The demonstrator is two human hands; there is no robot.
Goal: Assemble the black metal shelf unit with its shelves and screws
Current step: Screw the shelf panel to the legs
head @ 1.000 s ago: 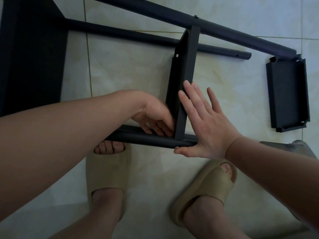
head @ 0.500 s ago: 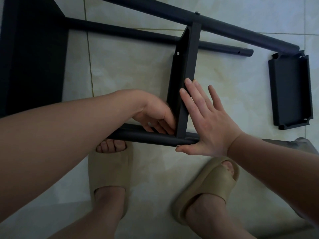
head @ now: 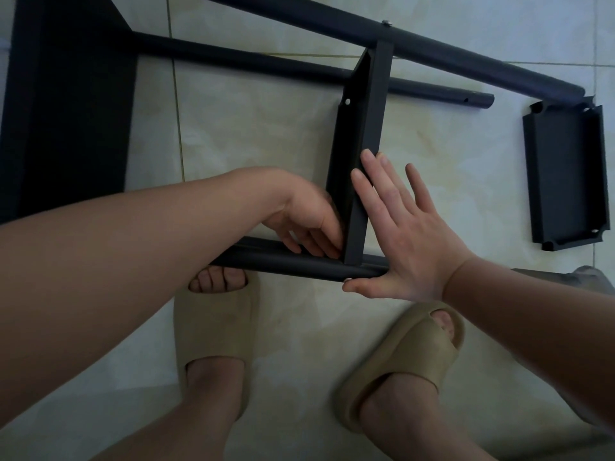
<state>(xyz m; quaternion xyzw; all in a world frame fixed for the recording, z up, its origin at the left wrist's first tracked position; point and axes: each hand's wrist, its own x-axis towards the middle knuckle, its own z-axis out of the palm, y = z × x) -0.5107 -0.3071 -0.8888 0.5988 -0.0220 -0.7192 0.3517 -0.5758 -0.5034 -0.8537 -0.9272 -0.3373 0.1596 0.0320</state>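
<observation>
Head view: I saw the shelf [head: 374,128] between the hands, right hand [head: 409,241] flat against it, left hand [head: 306,217] curled inside, grip unclear.

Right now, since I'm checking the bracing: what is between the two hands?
The black shelf standing on edge: left hand on one side, right hand flat against the other, in the head view.

Both bare forearms reach in from the lower corners. The left hand [head: 309,221] hangs from a bent wrist, its fingers curled downward with the tips tucked out of sight, so whether they pinch anything cannot be told. The right hand [head: 409,241] is flat and spread, back toward the camera: fingers straight, pointing up and to the left, thumb stretched out sideways.
</observation>
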